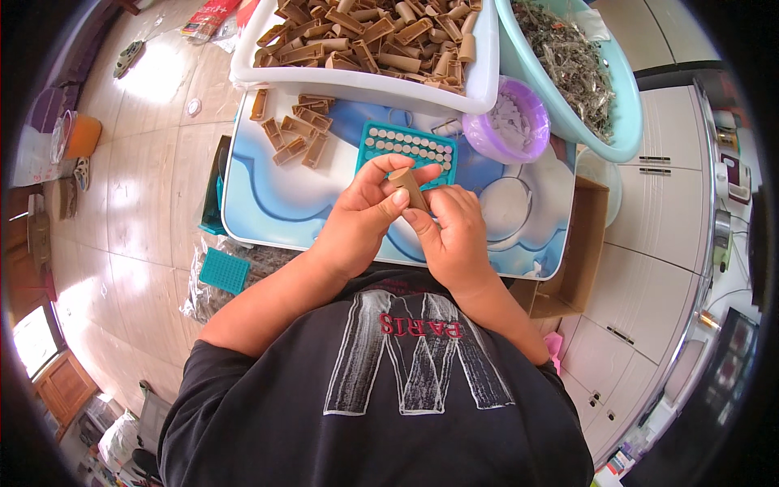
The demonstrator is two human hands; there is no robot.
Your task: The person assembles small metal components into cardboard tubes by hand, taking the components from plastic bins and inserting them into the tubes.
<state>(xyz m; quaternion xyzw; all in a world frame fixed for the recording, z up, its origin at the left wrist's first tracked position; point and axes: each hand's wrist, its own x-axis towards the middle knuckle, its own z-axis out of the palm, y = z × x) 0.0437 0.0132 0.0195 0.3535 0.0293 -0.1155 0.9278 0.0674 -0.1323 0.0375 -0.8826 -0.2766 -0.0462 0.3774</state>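
Observation:
Between both hands, in front of my chest, is a brown plastic half-round casing (pixel 411 190), tilted with its upper end to the left. My left hand (pixel 363 209) pinches it at the upper end between thumb and fingers. My right hand (pixel 452 233) grips its lower part, thumb along the near side. Just beyond the hands lies a teal tray (pixel 451 172) holding rows of small whitish round pieces (pixel 406 148); my fingers partly hide it. Several loose brown casings (pixel 290 151) lie to the left on the blue and white patterned table (pixel 276 199).
A white bin (pixel 365 81) heaped with brown casings overhangs the table's far edge. Right of it are a purple bowl (pixel 479 144) with white bits and a turquoise basin (pixel 626 122) of shredded-looking material. A cardboard box (pixel 586 235) stands right; a teal grid tray (pixel 224 271) lies lower left.

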